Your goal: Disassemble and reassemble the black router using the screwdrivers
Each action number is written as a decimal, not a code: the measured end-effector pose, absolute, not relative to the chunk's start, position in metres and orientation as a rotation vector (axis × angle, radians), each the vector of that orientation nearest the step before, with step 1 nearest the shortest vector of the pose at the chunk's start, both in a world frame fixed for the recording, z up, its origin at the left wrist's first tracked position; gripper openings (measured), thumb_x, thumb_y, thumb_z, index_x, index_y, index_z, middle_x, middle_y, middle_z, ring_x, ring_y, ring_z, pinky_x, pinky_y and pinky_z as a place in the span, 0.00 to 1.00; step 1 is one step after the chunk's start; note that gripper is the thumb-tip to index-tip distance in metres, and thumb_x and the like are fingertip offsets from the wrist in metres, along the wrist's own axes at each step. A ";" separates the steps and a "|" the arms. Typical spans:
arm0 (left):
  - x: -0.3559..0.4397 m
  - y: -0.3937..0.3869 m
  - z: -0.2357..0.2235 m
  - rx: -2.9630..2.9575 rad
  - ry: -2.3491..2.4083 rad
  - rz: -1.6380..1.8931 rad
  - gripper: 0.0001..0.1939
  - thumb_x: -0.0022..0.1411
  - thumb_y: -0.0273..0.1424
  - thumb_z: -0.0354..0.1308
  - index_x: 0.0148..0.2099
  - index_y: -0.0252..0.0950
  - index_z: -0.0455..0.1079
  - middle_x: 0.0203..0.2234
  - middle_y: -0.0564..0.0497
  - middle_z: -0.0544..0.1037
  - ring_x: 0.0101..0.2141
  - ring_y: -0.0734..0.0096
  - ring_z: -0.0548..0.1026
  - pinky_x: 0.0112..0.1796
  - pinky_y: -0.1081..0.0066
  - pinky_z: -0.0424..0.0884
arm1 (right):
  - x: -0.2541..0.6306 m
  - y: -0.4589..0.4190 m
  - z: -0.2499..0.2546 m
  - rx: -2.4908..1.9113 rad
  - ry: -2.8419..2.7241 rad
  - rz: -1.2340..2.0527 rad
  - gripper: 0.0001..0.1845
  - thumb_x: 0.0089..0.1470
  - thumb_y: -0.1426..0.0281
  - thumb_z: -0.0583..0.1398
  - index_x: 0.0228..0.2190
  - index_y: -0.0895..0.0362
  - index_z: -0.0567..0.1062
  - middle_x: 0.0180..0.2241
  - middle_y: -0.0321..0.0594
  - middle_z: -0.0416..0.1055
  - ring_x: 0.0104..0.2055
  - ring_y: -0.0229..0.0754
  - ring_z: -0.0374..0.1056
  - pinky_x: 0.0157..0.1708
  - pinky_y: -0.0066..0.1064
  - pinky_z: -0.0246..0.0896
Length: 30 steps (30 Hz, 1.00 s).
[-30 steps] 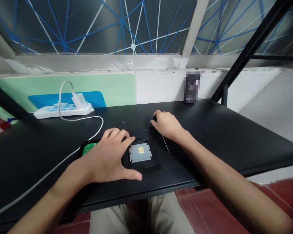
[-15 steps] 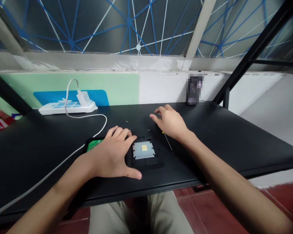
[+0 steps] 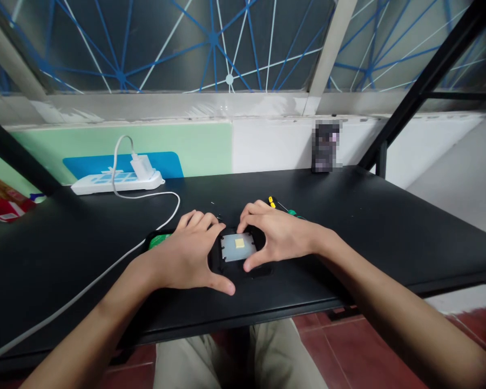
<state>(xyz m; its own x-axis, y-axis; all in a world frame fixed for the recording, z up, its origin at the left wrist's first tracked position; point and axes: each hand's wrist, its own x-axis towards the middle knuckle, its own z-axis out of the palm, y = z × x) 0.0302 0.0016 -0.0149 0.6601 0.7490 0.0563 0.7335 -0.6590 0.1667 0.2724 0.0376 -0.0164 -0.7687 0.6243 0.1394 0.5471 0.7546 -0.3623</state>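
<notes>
A black device (image 3: 216, 259) lies open on the black desk (image 3: 368, 227), showing a grey metal plate (image 3: 237, 247) with a small yellow square in its middle. A green circuit board (image 3: 157, 240) shows at its left end. My left hand (image 3: 188, 259) lies flat on the device's left part, fingers spread. My right hand (image 3: 279, 237) grips the device's right side, with the fingers over the far edge and the thumb at the near edge of the plate. A small screwdriver with a yellow tip (image 3: 281, 206) lies just beyond my right hand.
A white power strip (image 3: 117, 181) with a charger plugged in sits at the back left, and its white cable (image 3: 85, 281) runs across the desk to the near left. A blurred dark object (image 3: 326, 147) stands against the back wall. A black frame post (image 3: 413, 102) rises at the right.
My right hand left the screwdriver behind and came toward me onto the right side of the device. The left hand stayed in place.
</notes>
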 end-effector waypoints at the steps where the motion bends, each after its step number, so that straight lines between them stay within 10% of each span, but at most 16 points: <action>1: 0.030 0.002 -0.015 2.739 1.228 0.170 0.44 0.46 0.61 0.67 0.57 0.38 0.70 0.46 0.44 0.70 0.47 0.48 0.67 0.52 0.52 0.61 | 0.273 0.037 -0.016 -0.910 -2.714 0.436 0.34 0.41 0.47 0.71 0.42 0.58 0.77 0.43 0.46 0.70 0.44 0.50 0.64 0.46 0.45 0.65; 16: 0.030 0.003 -0.020 2.710 1.305 0.169 0.70 0.40 0.67 0.65 0.73 0.30 0.46 0.57 0.35 0.68 0.57 0.36 0.64 0.58 0.47 0.58 | 0.275 0.042 -0.014 -0.895 -2.582 0.499 0.22 0.44 0.61 0.71 0.40 0.56 0.74 0.43 0.43 0.69 0.47 0.48 0.65 0.51 0.43 0.64; 30: 0.038 0.014 -0.018 2.855 1.481 0.718 0.32 0.63 0.44 0.62 0.63 0.37 0.61 0.55 0.40 0.67 0.54 0.46 0.66 0.54 0.49 0.58 | 0.274 0.040 -0.015 -0.825 -2.318 0.242 0.28 0.46 0.63 0.69 0.49 0.54 0.71 0.50 0.46 0.66 0.51 0.50 0.67 0.53 0.44 0.68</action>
